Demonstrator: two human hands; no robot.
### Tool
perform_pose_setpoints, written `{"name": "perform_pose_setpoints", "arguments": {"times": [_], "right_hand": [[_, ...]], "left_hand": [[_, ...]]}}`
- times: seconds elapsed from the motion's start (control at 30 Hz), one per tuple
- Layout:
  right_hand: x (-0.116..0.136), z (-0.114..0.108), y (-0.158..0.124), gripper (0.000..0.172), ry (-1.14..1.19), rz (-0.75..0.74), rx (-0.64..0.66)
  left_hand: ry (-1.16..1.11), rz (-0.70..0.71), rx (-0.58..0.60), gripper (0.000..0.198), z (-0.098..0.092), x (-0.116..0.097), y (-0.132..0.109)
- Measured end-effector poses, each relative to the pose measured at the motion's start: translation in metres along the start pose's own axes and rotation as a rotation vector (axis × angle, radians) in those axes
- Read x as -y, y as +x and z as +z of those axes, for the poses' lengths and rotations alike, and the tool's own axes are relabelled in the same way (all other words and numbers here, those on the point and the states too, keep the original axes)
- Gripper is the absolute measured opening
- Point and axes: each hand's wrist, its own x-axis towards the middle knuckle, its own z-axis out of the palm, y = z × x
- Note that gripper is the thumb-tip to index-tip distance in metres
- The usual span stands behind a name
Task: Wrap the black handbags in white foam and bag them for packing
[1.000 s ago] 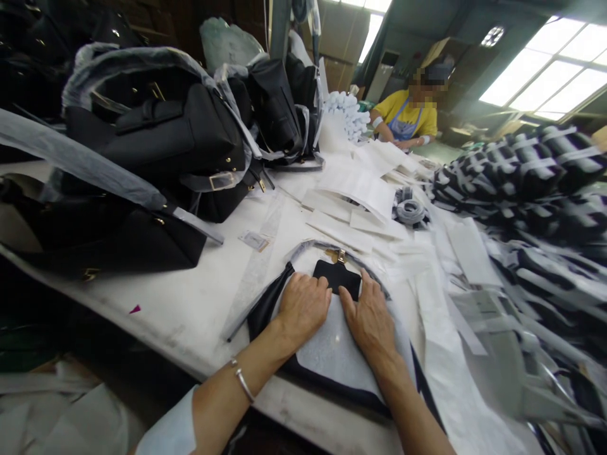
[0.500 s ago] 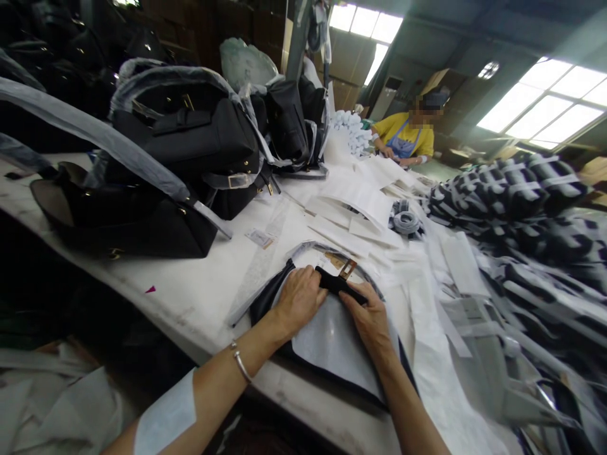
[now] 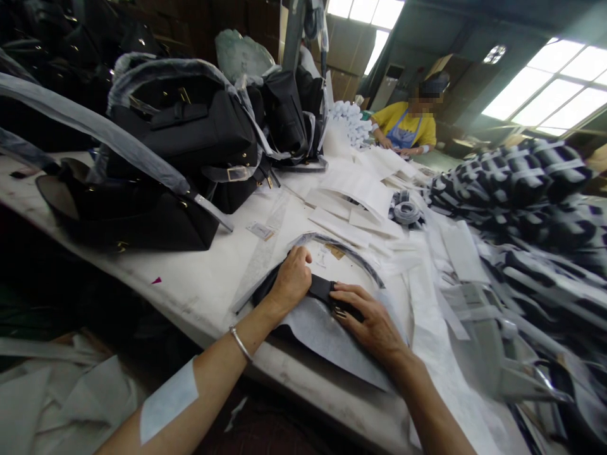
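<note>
A black handbag (image 3: pixel 265 287) lies in front of me at the table's near edge, with pale grey sheeting (image 3: pixel 327 338) over its body. Its handle (image 3: pixel 348 243), wrapped in clear film, arches away from me. Across the top runs a black strap tab (image 3: pixel 321 287) with a small metal buckle (image 3: pixel 339 311). At the tab's left end my left hand (image 3: pixel 291 281) is closed, thumb up; what its curled fingers grip is hidden. My right hand (image 3: pixel 372 322) lies over the tab's right part, fingers stretched out and touching it beside the buckle.
Black handbags (image 3: pixel 180 139) with wrapped straps stand at the left. White paper sheets (image 3: pixel 355 196) and a grey coil (image 3: pixel 406 210) lie beyond the bag. Wrapped black-and-white bundles (image 3: pixel 516 174) are piled right. A person in yellow (image 3: pixel 403 126) works at the far end.
The tab, earlier raised between both hands with its buckle standing up, now lies down across the bag. My right hand has flattened over it; my left hand has moved slightly left and up.
</note>
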Motion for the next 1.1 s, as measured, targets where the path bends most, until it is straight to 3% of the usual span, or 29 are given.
{"name": "perform_pose_setpoints", "arguments": {"times": [0.13, 0.27, 0.37, 0.43, 0.53, 0.6, 0.73, 0.87, 1.1], "right_hand": [[0.014, -0.009, -0.006, 0.035, -0.145, -0.021, 0.117], [0.026, 0.001, -0.011, 0.028, -0.177, 0.054, 0.071], [0.027, 0.014, -0.016, 0.026, -0.211, 0.071, -0.002], [0.026, 0.02, -0.021, 0.028, -0.22, 0.038, -0.056], [0.022, 0.025, -0.028, 0.032, -0.202, 0.003, -0.113], [0.021, 0.026, -0.032, 0.032, -0.19, 0.001, -0.134], [0.021, 0.027, -0.037, 0.033, -0.173, 0.001, -0.129], [0.021, 0.03, -0.04, 0.032, -0.121, 0.027, -0.183], [0.022, 0.028, -0.041, 0.031, -0.04, -0.008, -0.262]], "left_hand": [[-0.021, 0.015, 0.016, 0.031, 0.0, -0.001, -0.002], [-0.056, 0.041, 0.042, 0.03, -0.003, -0.003, 0.0], [-0.107, 0.108, 0.095, 0.028, -0.019, -0.015, 0.0], [-0.153, 0.206, 0.204, 0.024, -0.036, -0.028, -0.007], [-0.145, 0.393, 0.533, 0.013, -0.06, -0.043, -0.029], [-0.065, 0.433, 0.64, 0.023, -0.068, -0.045, -0.048], [0.004, 0.492, 0.597, 0.048, -0.069, -0.033, -0.076], [0.003, 0.525, 0.57, 0.04, -0.063, -0.023, -0.083], [0.179, 0.644, 0.56, 0.058, -0.059, -0.025, -0.086]]}}
